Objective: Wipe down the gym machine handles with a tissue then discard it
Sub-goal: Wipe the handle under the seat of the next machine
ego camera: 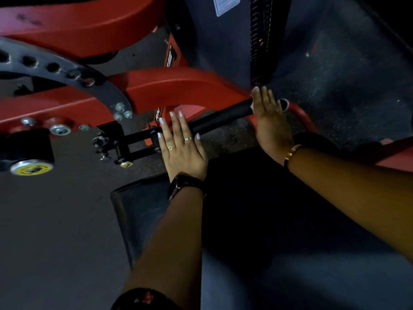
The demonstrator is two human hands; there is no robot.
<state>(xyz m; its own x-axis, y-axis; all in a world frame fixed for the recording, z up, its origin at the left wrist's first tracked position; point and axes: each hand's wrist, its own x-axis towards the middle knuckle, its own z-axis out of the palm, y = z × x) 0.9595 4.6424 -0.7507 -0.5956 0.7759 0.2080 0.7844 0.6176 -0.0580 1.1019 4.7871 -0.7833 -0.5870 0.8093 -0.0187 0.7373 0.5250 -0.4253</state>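
A black padded handle (221,118) of a red gym machine runs across the middle of the view, sloping up to the right. My left hand (181,148) lies flat on its left end, fingers straight and slightly apart, holding nothing. My right hand (270,121) presses on the handle's right end near the chrome cap, fingers stretched forward. A small white edge of tissue (252,106) peeks out from under its thumb side; the remainder is hidden beneath the palm.
The red machine frame (178,86) arches behind the handle. A black curved plate with holes (67,70) sits at the left, a dark weight stack tower (257,41) behind. A dark pad (143,209) lies below my left wrist, on speckled rubber floor (346,74).
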